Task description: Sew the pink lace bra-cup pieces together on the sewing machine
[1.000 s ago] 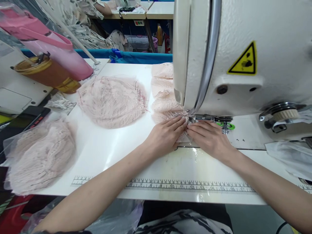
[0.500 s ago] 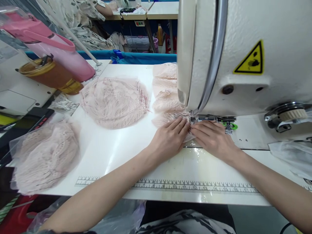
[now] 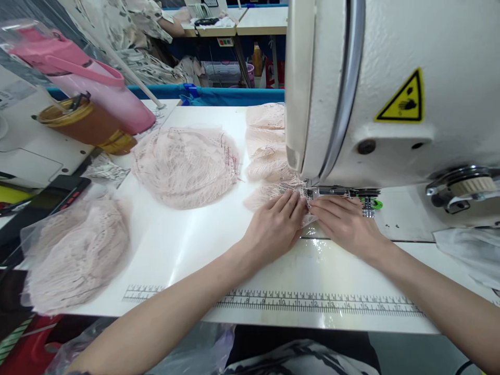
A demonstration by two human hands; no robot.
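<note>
Pale pink lace fabric [image 3: 269,165] lies in gathered folds under the head of a white sewing machine [image 3: 324,94]. My left hand [image 3: 275,219] rests on its near end, fingers stretched out and laid flat, tips close to the presser foot [image 3: 310,190]. From the right, my right hand [image 3: 344,221] reaches to the same spot with its fingers extended side by side over the fabric edge. The tips of both hands almost meet below the foot. Both palms are hidden, and so is the stitching point itself.
Lace pieces lie in a round pile [image 3: 185,167] and another pile [image 3: 80,250] to the left. Behind these stand a pink bottle [image 3: 94,83] and a brown cup [image 3: 86,125]. A printed ruler [image 3: 312,304] runs along the front edge. Another person's arm [image 3: 172,26] shows at the back.
The whole view has shifted slightly downward and to the right. The lace has crept a little under the foot; both hands keep nearly the same place on it.
</note>
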